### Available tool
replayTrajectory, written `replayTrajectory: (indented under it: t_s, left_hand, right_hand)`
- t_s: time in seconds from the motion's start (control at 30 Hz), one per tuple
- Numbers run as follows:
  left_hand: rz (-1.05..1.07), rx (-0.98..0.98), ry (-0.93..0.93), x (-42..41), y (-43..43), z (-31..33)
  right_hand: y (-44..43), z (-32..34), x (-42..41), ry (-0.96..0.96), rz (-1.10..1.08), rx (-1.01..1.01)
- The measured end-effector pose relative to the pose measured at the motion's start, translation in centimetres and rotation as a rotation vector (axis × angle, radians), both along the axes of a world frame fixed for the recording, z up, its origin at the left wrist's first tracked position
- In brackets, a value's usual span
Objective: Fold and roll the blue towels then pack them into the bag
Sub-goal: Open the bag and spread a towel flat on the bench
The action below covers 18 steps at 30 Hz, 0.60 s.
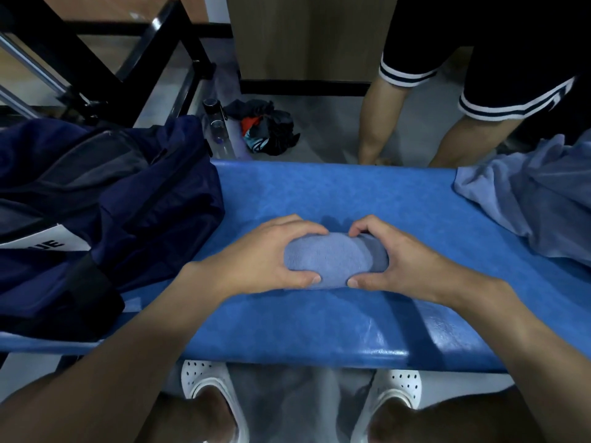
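A rolled light-blue towel (332, 259) lies on the blue padded bench (335, 193), in the middle. My left hand (256, 260) grips its left end, fingers over the top and thumb at the near side. My right hand (403, 260) grips the right end the same way. A dark navy bag (105, 199) lies open on the bench's left part. Another light-blue towel (531, 199) lies crumpled at the right end of the bench.
Beyond the bench a person's bare legs (380, 123) in dark shorts stand on the floor. A clear water bottle (217, 126) and a heap of dark clothes (265, 126) lie on the floor behind the bag. My feet in white shoes (204, 382) show below the bench.
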State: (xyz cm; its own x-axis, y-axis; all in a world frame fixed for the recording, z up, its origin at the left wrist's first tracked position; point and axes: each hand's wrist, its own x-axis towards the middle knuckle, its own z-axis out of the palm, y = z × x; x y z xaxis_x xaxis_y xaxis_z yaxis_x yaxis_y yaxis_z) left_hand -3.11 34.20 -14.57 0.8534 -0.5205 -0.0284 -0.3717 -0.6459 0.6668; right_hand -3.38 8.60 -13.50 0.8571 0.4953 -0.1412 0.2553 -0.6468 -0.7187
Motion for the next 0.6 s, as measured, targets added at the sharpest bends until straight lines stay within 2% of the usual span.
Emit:
replayTrajectory:
  t_s: [0.13, 0.27, 0.4, 0.5, 0.6]
  left_hand:
    - [0.081, 0.031, -0.062, 1.4, 1.5, 0.2]
    - [0.233, 0.161, -0.245, 2.7, 2.9, 0.5]
    - [0.345, 0.205, -0.445, 3.1, 2.9, 0.8]
    - [0.35, 0.24, -0.387, 3.2, 2.5, 1.0]
    - [0.361, 0.267, -0.264, 3.3, 2.7, 0.9]
  right_hand:
    - [2.4, -0.6, 1.6, -0.141, -0.062, -0.046]
    - [5.1, -1.2, 4.2, -0.213, -0.146, -0.084]
    - [7.6, -1.1, 6.7, -0.243, -0.238, -0.14]
    - [9.6, -0.8, 7.1, -0.236, -0.341, -0.189]
    - [10.3, -0.5, 6.2, -0.201, -0.29, -0.207]
